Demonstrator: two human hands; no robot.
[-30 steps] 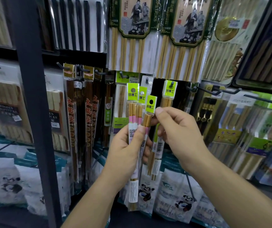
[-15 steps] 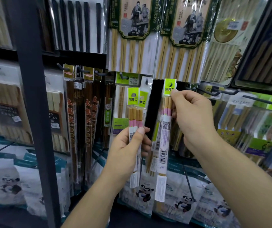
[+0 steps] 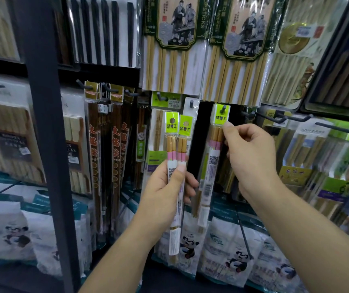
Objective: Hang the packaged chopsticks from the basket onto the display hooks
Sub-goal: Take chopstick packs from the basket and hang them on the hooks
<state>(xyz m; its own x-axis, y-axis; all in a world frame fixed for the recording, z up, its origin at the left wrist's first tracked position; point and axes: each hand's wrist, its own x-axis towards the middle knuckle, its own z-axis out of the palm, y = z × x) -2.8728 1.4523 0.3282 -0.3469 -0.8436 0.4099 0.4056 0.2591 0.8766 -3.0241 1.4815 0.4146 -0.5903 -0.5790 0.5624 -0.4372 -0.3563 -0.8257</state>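
Head: right hand (image 3: 251, 157) pinches hung pack (image 3: 213, 161); left hand (image 3: 163, 193) grips packs (image 3: 176, 144).

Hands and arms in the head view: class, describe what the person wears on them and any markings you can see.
Both are bare. The left hand and right hand carry no gloves, rings or marks, and the nails that show are short and plain. The left forearm and right forearm show no sleeve, watch or bracelet as far as the frame reaches.
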